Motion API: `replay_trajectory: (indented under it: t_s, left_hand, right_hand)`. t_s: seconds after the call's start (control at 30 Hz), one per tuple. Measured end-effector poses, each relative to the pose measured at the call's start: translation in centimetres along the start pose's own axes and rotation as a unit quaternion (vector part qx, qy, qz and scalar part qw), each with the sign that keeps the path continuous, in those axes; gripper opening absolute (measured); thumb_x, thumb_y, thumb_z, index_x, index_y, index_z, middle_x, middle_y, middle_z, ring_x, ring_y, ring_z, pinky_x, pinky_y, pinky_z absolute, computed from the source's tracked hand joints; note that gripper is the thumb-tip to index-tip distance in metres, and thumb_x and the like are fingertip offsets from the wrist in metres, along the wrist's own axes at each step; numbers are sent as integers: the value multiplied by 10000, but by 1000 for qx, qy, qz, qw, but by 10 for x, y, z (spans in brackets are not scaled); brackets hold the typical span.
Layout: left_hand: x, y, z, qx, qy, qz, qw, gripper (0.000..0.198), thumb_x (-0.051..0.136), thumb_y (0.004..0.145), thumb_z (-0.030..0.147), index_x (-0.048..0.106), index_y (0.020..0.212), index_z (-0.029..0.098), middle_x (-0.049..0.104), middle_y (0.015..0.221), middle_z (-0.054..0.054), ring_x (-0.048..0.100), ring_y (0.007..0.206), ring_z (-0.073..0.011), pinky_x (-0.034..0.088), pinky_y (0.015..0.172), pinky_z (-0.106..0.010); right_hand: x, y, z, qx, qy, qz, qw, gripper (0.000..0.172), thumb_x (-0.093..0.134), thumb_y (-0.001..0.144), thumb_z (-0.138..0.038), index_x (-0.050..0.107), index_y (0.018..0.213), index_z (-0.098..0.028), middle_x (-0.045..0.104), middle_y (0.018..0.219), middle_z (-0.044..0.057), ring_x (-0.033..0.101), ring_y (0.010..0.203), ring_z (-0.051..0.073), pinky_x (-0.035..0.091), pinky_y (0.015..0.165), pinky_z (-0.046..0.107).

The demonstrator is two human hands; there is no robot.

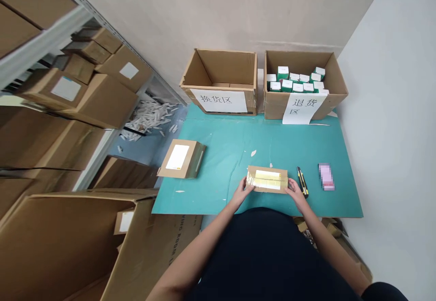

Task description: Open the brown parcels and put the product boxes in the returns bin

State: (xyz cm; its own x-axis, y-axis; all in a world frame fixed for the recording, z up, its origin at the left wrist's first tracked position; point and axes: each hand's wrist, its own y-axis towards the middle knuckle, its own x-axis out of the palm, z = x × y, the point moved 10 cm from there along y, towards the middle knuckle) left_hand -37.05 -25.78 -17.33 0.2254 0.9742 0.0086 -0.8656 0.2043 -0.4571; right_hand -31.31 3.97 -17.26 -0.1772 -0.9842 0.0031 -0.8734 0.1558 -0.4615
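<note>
A small taped cardboard box (250,170) with a white and yellow label lies near the front edge of the green table. My left hand (240,194) grips its left end, thumb on the near side. At the opposite end, my right hand (295,193) has its fingers closed around the near right corner. Just right of that hand lies a black and yellow utility knife (302,183). Farther right is a pink, blurred-out item (326,177). Another cardboard box (177,158) with a white label sits at the table's left edge.
At the back stand two open cartons with paper signs: the left carton (223,67) has a bare-looking inside, the right carton (272,105) holds several green-and-white boxes. Boxes fill a shelf (91,155) on the left. A large open carton (68,228) stands front left; a white wall (391,110) borders the right.
</note>
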Motion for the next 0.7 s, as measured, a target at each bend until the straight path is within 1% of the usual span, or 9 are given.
replay_trajectory:
  t_s: [0.1, 0.13, 0.2, 0.3, 0.37, 0.47, 0.57, 0.63, 0.7]
  left_hand:
    - [1, -4, -7, -7, -2, 4, 1000, 802, 751, 775, 542, 459, 1436, 192, 524, 1505, -150, 486, 1399, -318, 403, 1159, -459]
    - [1, -5, -8, -7, -1, 8, 1000, 794, 753, 773, 541, 472, 1426, 189, 536, 1494, -150, 496, 1390, -320, 405, 1156, -463]
    - [0, -5, -10, -6, 3, 20, 1000, 761, 749, 778, 542, 499, 1405, 190, 559, 1473, -146, 512, 1377, -319, 406, 1155, -464]
    - [1, -6, -11, -1, 8, 31, 999, 729, 740, 789, 541, 519, 1392, 196, 570, 1463, -141, 520, 1370, -312, 400, 1158, -457]
    - [1, -5, -11, -1, 10, 32, 999, 730, 740, 791, 536, 515, 1397, 197, 563, 1472, -139, 524, 1368, -306, 403, 1156, -449]
    - [1, -5, -11, 1, 7, 35, 999, 725, 743, 793, 520, 516, 1399, 193, 569, 1467, -134, 541, 1352, -299, 409, 1151, -442]
    - [-1, -5, -12, -1, 4, 44, 999, 702, 756, 788, 496, 534, 1376, 184, 596, 1436, -135, 559, 1332, -298, 409, 1151, -447]
    - [-1, -4, -13, -3, 1, 51, 999, 688, 762, 784, 482, 544, 1357, 172, 606, 1421, -142, 567, 1322, -299, 405, 1153, -451]
    - [-1, -4, -12, 1, -2, 54, 999, 677, 770, 781, 470, 550, 1344, 165, 609, 1416, -147, 571, 1319, -298, 404, 1156, -455]
  right_hand:
    - [-11, 1, 3, -17, -23, 4, 1000, 687, 743, 700, -634, 607, 1259, -258, 614, 1409, 132, 546, 1339, 325, 433, 1119, 499]
    - [-20, 1, 4, -27, -50, 23, 998, 662, 689, 746, -644, 605, 1270, -248, 611, 1411, 138, 543, 1340, 323, 427, 1121, 500]
    - [-48, 0, 5, -43, -139, 89, 985, 644, 563, 832, -640, 581, 1316, -214, 575, 1445, 160, 507, 1369, 328, 395, 1139, 508]
    - [-88, -2, 10, -42, -301, 187, 934, 675, 494, 865, -575, 522, 1389, -151, 509, 1491, 206, 398, 1442, 361, 319, 1173, 528]
    - [-101, -1, 18, -26, -375, 203, 904, 660, 519, 853, -509, 512, 1397, -136, 523, 1465, 221, 389, 1438, 386, 314, 1163, 535]
    - [-106, 4, 28, -7, -434, 199, 879, 582, 545, 841, -403, 542, 1363, -145, 583, 1371, 237, 494, 1335, 408, 372, 1094, 537]
    - [-109, 11, 32, 16, -423, 218, 879, 534, 610, 791, -363, 594, 1278, -146, 618, 1270, 255, 548, 1256, 415, 414, 1036, 524]
    - [-112, 17, 32, 36, -385, 230, 893, 517, 668, 734, -367, 621, 1199, -143, 641, 1196, 255, 575, 1215, 420, 441, 1000, 517]
    - [-112, 26, 31, 45, -352, 223, 908, 462, 693, 701, -384, 643, 1097, -152, 680, 1081, 229, 635, 1115, 409, 486, 931, 499]
